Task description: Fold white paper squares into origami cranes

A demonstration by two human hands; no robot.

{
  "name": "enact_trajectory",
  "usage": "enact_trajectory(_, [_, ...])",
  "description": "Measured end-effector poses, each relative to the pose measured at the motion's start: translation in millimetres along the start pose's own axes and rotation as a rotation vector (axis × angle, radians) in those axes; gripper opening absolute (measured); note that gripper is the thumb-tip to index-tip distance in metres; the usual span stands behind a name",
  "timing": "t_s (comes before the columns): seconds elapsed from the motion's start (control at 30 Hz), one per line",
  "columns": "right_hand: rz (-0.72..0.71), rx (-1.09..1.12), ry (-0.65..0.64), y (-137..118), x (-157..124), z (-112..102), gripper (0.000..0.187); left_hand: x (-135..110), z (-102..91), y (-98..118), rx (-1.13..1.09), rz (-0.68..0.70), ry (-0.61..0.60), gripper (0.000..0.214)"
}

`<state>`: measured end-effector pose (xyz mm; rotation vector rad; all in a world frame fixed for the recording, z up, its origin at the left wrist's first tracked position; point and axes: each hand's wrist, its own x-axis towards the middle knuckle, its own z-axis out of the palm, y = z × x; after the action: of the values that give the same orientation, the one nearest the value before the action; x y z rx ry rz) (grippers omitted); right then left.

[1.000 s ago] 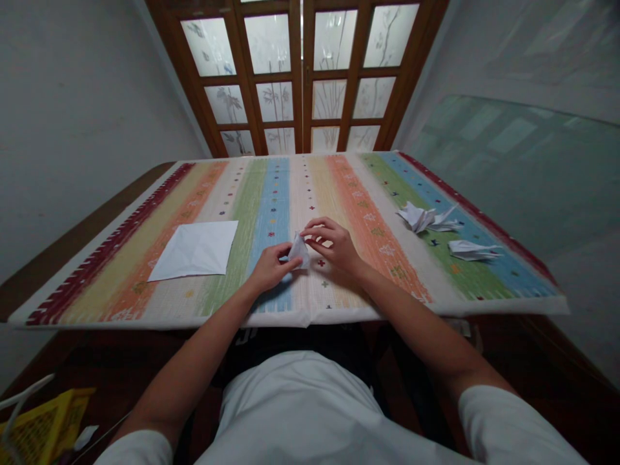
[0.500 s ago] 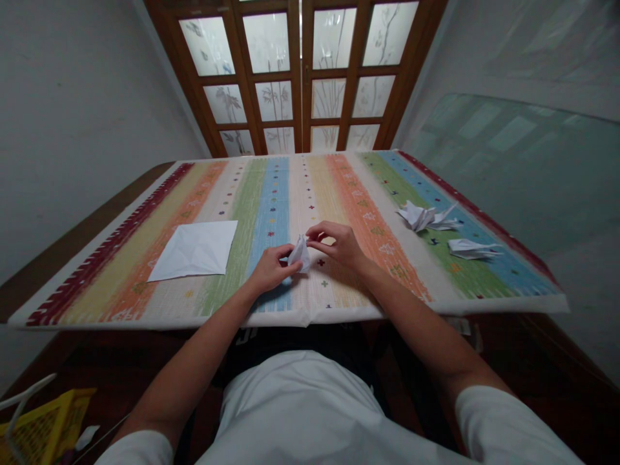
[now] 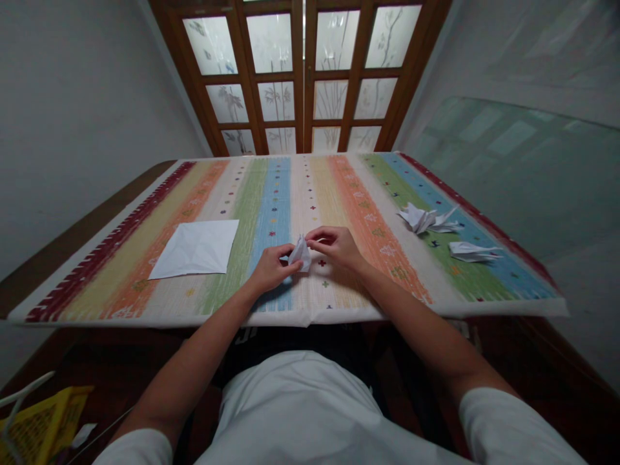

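A small piece of folded white paper (image 3: 300, 256) stands upright between my hands, above the near middle of the table. My left hand (image 3: 274, 266) pinches its lower left part between thumb and fingers. With thumb and index finger closed together, my right hand (image 3: 338, 247) grips the paper's upper right edge near its tip. The exact folds at the tip are too small to make out. To the left lies a creased square sheet of white paper (image 3: 196, 248), spread flat.
Folded paper figures (image 3: 425, 219) sit at the right of the striped tablecloth (image 3: 271, 303), with another folded paper piece (image 3: 472, 251) closer to me. A yellow plastic basket (image 3: 43, 423) is on the floor at lower left. Wooden glazed doors (image 3: 303, 77) stand beyond the table.
My right hand has shifted very slightly, its fingers a little lower at the paper's tip. The left hand keeps its hold, and the other papers lie as before.
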<state>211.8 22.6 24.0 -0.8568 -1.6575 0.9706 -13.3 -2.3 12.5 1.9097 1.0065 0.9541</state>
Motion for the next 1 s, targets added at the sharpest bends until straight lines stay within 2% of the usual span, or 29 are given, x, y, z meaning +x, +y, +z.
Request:
enact_trajectory(0.1, [0.087, 0.071, 0.005, 1.9, 2.0, 1.1, 0.039, -0.1, 0.2, 1.9, 0.002, 0.005, 0.004, 0.028])
enact_trajectory(0.37, [0.152, 0.231, 0.019, 4.0, 3.6, 3.7, 0.042, 0.0, 1.2, 4.2, -0.022, 0.005, 0.001, 0.028])
enact_trajectory(0.73, [0.12, 0.219, -0.013, 8.7, 3.9, 0.6, 0.052, 0.1, 1.9, 1.4, -0.013, 0.005, -0.033, 0.027])
enact_trajectory(0.9, [0.052, 0.102, 0.058, 5.9, 3.2, 4.4, 0.041, 2.2, 0.6, -1.3, 0.081, 0.007, 0.101, 0.021])
enact_trajectory(1.0, [0.14, 0.128, -0.039, 4.6, -1.2, 10.7, 0.042, 3.3, -0.3, -3.3, 0.235, 0.061, 0.207, 0.012])
